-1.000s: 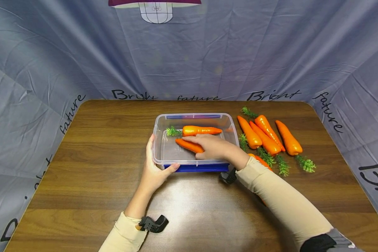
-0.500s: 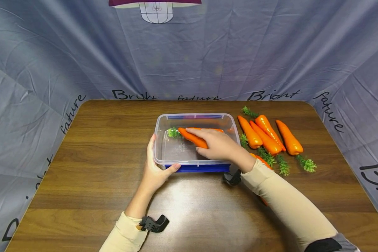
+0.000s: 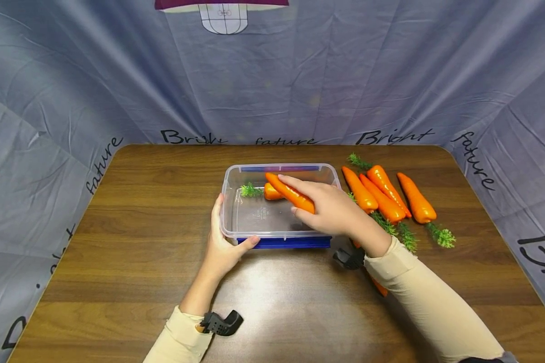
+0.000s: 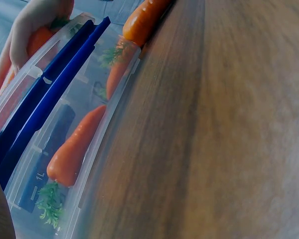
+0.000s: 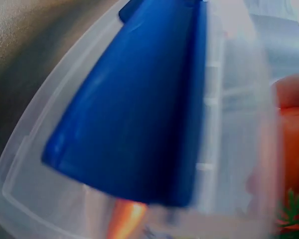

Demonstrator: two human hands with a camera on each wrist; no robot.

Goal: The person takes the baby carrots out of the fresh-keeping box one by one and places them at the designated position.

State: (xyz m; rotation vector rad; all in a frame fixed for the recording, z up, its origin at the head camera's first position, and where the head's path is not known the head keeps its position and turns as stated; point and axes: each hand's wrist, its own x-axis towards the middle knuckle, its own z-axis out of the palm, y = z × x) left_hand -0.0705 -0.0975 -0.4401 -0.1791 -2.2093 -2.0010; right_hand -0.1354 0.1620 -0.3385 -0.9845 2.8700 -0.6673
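Note:
My right hand point(image 3: 333, 209) grips an orange carrot point(image 3: 295, 195) above the clear plastic box point(image 3: 274, 234), its narrow tip pointing to the far left. Green leaves of the held carrot show at the edge of the right wrist view, beside the blue latch point(image 5: 134, 109). My left hand point(image 3: 222, 254) holds the box at its near left corner, thumb over the front side. Inside the box lies another carrot point(image 4: 74, 149), leaves to the left. From the head, the held carrot and right hand partly cover this carrot point(image 3: 271, 191).
Several carrots point(image 3: 388, 206) with green tops lie on the wooden table point(image 3: 154, 212) right of the box. Another carrot point(image 3: 379, 285) is partly hidden under the right forearm. A printed grey cloth point(image 3: 272, 91) hangs behind and at both sides.
My right hand has lifted the carrot from low inside the box, moving it up and to the right. My left hand stays on the corner.

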